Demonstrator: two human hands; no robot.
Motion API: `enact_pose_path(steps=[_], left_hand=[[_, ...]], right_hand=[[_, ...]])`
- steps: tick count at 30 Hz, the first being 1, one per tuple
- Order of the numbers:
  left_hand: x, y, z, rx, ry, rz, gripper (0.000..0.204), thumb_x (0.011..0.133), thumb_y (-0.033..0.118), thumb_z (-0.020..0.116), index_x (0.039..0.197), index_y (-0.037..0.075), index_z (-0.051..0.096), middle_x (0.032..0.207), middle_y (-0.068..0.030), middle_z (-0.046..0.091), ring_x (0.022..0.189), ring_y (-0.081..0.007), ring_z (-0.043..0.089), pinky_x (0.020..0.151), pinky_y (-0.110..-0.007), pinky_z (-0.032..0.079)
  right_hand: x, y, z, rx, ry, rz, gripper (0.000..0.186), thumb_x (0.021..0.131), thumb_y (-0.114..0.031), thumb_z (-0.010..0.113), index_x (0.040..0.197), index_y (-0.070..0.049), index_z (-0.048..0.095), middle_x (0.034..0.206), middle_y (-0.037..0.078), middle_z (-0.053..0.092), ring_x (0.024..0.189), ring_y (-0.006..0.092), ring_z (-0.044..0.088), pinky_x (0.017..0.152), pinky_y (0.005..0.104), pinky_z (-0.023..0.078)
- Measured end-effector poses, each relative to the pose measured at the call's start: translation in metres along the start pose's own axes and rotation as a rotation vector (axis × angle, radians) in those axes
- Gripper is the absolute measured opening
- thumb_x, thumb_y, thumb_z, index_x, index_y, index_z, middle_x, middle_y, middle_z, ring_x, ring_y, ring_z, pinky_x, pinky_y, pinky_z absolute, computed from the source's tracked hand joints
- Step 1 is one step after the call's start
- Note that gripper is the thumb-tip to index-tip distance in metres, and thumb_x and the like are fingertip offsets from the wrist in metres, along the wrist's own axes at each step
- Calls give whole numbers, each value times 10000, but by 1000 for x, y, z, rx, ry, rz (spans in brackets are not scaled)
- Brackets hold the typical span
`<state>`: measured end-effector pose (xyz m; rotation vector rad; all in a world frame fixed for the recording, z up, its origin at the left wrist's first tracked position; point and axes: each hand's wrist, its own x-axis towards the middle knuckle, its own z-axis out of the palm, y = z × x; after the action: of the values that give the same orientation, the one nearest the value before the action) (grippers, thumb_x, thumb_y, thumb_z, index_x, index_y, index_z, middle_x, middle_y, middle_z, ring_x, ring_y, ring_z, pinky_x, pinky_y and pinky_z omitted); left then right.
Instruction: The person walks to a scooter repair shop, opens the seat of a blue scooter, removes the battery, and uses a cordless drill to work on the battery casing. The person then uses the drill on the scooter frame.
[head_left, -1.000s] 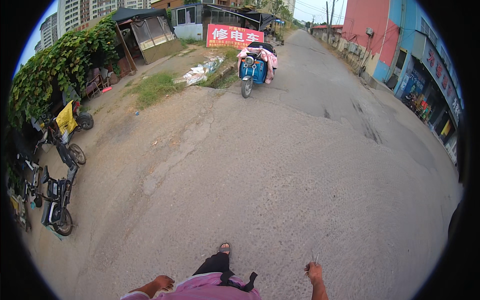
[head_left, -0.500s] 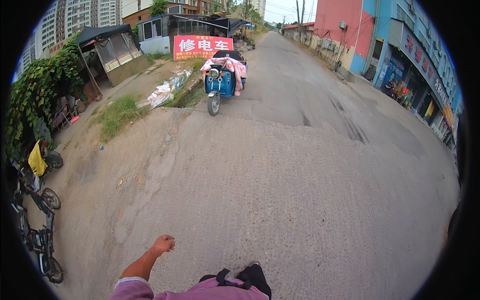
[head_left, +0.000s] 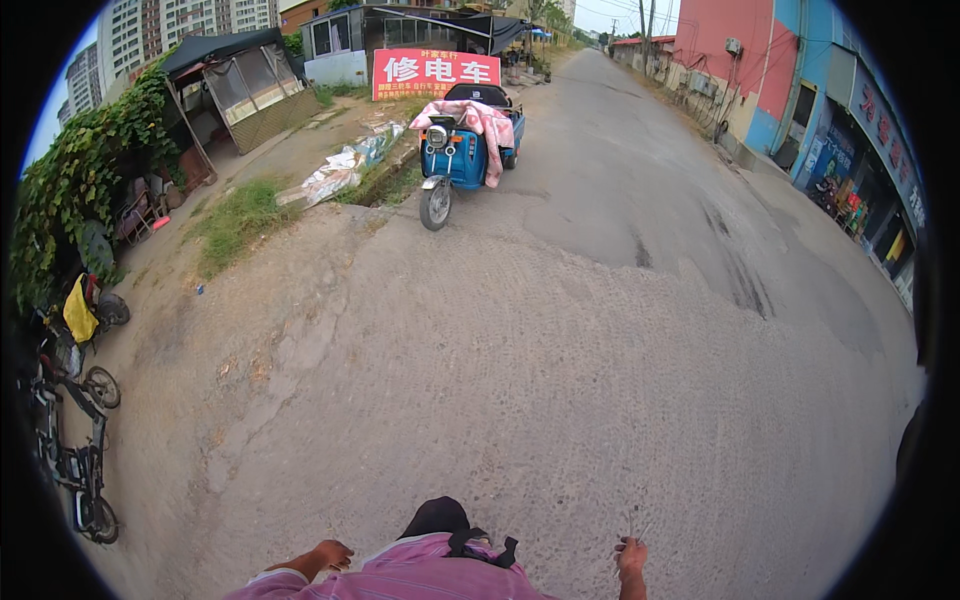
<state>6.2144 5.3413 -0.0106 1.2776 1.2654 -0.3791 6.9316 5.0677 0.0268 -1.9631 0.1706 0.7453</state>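
At the lower edge my left hand (head_left: 330,555) hangs by the pink striped shirt, fingers loosely curled and apart, holding nothing that I can see. My right hand (head_left: 630,555) is out to the right of my body, closed on a thin metal tool (head_left: 636,525), too small to name exactly, that points up over the road. Nearest ahead stands a blue three-wheeled cargo vehicle (head_left: 452,160), front wheel toward me, with a pink patterned cloth (head_left: 495,130) draped over its front and side. My dark trouser leg (head_left: 435,515) shows below me.
Several two-wheelers (head_left: 85,460) line the left side beside leafy vines (head_left: 70,200). A red sign (head_left: 436,72), grass (head_left: 240,225) and a shallow ditch (head_left: 385,190) are behind and beside the vehicle. The paved road (head_left: 580,350) runs ahead, past shopfronts (head_left: 860,170) on the right.
I have moved forward: the blue vehicle is lower and larger, the two-wheelers farther down the left rim. My right hand, out of view half a second ago, shows again; my left hand has swung back down.
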Motion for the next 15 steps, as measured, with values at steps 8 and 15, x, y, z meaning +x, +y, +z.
enact_pose_path(steps=[8, 15], left_hand=[[161, 211, -55, -480, 144, -227, 293, 893, 260, 643, 1095, 49, 664, 926, -103, 704, 746, -221, 703, 614, -380, 559], [244, 479, -149, -303, 263, 14, 290, 889, 255, 631, 1093, 53, 667, 861, -67, 679, 713, -182, 663, 600, -341, 525]], right_hand=[[162, -216, 64, -110, -150, -169, 397, 957, -305, 463, 947, 46, 649, 718, 124, 643, 492, 167, 553, 421, 292, 417], [187, -35, 49, -427, -313, 457, 421, 972, -351, 420, 1030, -10, 660, 904, 164, 684, 735, 249, 631, 605, 363, 491]])
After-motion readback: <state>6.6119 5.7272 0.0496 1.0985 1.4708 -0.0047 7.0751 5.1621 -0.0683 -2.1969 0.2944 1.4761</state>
